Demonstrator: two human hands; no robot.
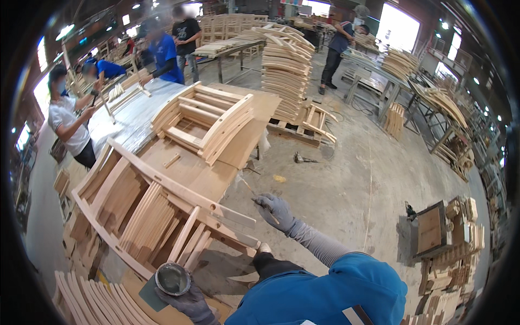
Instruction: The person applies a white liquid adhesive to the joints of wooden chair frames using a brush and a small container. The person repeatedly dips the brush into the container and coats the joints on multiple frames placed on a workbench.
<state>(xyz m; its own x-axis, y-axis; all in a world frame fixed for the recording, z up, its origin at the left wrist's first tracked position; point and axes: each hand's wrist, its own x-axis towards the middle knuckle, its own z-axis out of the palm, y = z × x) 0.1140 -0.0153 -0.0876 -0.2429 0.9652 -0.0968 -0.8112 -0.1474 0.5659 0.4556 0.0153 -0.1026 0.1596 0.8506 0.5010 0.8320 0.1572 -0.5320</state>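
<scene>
My left hand (190,304), in a grey glove, is wrapped round a small round tub (173,265) with greyish contents, low in the view. My right hand (275,212), gloved too, is closed on a thin stick (247,185) whose far end points up and left; whether it carries bristles is too small to tell. Between the hands and to their left lies a curved wooden frame (187,190) with slats and round holes along its rails. Several loose curved slats (145,216) are stacked inside it. The tub is held over the frame's near corner.
A second wooden frame (201,116) rests on the plywood-topped table (238,143). More curved pieces (89,298) stand at the lower left. A tall wood stack (286,76) rises beyond the table. A power tool (305,158) lies on the floor. Several people work at the far left.
</scene>
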